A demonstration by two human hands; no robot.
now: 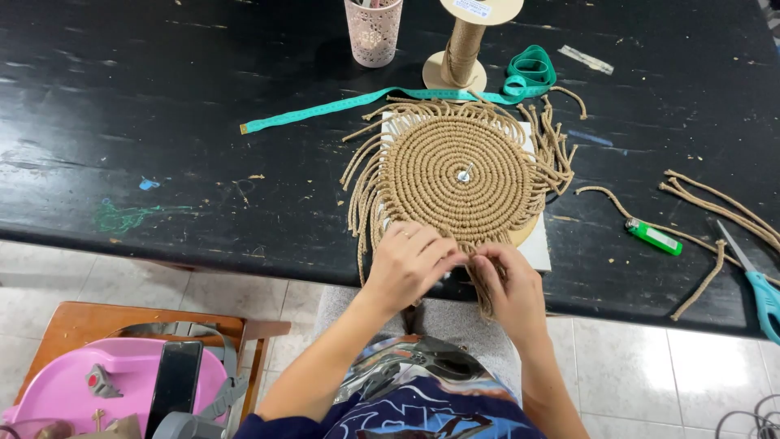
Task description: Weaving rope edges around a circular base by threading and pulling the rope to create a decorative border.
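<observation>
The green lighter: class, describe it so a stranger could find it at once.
Start at the black worktable and go right from the round woven tan cord mat. Between the mat and the blue-handled scissors lies the small green lighter, the only bright green stick among loose tan cord pieces.

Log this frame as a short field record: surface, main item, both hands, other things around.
Surface: black table
Main item: round knotted cord mat, fringe all round, metal pin at centre
Left hand: fingers on cords at the mat's near edge
Right hand: pinching cords at the same edge
Around: green tape measure, cord spool, pink cup, green lighter, blue scissors
</observation>
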